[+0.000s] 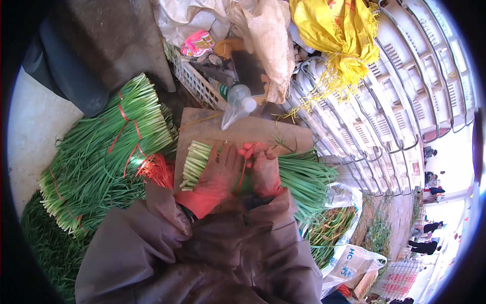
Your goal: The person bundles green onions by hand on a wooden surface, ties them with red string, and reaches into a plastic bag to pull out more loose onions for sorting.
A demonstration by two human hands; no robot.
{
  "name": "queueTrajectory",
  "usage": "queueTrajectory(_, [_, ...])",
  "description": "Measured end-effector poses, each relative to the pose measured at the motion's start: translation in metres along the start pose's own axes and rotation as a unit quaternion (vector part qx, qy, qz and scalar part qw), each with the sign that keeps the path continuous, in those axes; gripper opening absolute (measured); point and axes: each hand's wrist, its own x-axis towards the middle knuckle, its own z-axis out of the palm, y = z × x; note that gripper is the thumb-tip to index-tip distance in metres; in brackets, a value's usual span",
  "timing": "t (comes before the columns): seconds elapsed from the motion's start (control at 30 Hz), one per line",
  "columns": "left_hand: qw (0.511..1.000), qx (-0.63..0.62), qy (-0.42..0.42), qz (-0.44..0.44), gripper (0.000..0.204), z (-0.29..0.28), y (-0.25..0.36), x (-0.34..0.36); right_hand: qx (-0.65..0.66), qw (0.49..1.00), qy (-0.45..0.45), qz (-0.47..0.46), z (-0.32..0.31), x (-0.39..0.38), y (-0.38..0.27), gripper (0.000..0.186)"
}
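A bundle of garlic chives (pixel 308 178) lies across a brown board (pixel 293 133) in front of me, pale stalk ends to the left and green leaves to the right. My left hand (pixel 220 169), in a red glove, rests flat over the stalks with its fingers stretched out. At the bundle's middle, my right hand (pixel 264 169), also red-gloved, has its fingers bent in a pinch on a thin red tie string (pixel 241 175). The string runs down over the chives between both hands. Blur softens the fingers, and the bundle's underside is hidden.
Tied chive bundles (pixel 109 131) are heaped at left, with loose red strings (pixel 156 169) beside them. A clear plastic bottle (pixel 240 101) lies beyond the board, near a white crate (pixel 195 81). Yellow sacking (pixel 336 35) hangs over a metal rack (pixel 385 111). A plastic bag (pixel 349 263) lies lower right.
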Motion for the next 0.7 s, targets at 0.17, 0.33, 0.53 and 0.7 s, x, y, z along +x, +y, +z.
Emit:
queueTrajectory(0.17, [0.999,-0.040,0.035,-0.006,0.053,0.000,-0.003,-0.002,-0.131,0.991,0.011,-0.039,0.006,-0.011,-0.011,0.027])
queueTrajectory(0.33, [0.991,-0.116,-0.066,-0.024,0.053,-0.015,-0.013,0.011,-0.254,0.961,-0.031,-0.106,0.008,-0.118,-0.010,0.023])
queueTrajectory(0.53, [0.999,-0.040,-0.017,-0.006,0.057,-0.002,-0.002,-0.001,-0.160,0.986,-0.009,0.055,0.006,-0.138,0.047,0.014])
queueTrajectory(0.7, [0.947,-0.069,-0.312,0.045,0.046,-0.075,-0.019,0.033,-0.414,0.853,0.040,-0.316,-0.018,-0.127,0.036,0.014])
